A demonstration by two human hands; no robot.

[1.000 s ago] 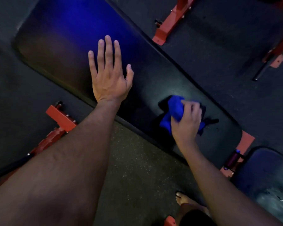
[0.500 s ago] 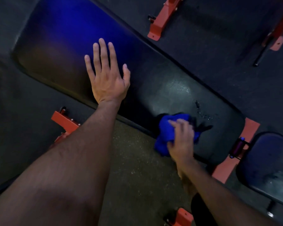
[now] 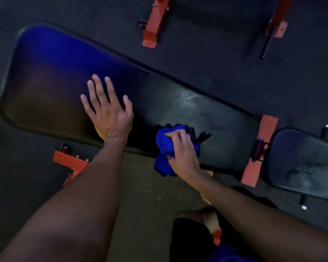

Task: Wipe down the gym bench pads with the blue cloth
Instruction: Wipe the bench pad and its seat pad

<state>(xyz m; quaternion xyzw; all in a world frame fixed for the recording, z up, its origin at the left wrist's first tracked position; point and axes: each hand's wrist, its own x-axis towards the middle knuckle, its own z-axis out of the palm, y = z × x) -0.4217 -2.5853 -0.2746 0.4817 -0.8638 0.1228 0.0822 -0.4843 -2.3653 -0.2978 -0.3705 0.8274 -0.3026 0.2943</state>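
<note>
head view: our left hand [image 3: 110,118] lies flat on the long pad [image 3: 159,103], fingers [image 3: 98,89] straight and spread, likely bracing us as we lean over. our right hand [image 3: 184,154] has its fingers curled tight round the bunched cloth [image 3: 165,146], pressing it on the pad's near edge, part of the cloth hanging off toward the floor [image 3: 144,186]. bunching likely gives firmer pressure. pad beyond the cloth looks damp and streaked. seat pad [image 3: 301,163] sits just right, past the red frame [image 3: 257,148]; it looks smeared, so probably next.
</note>
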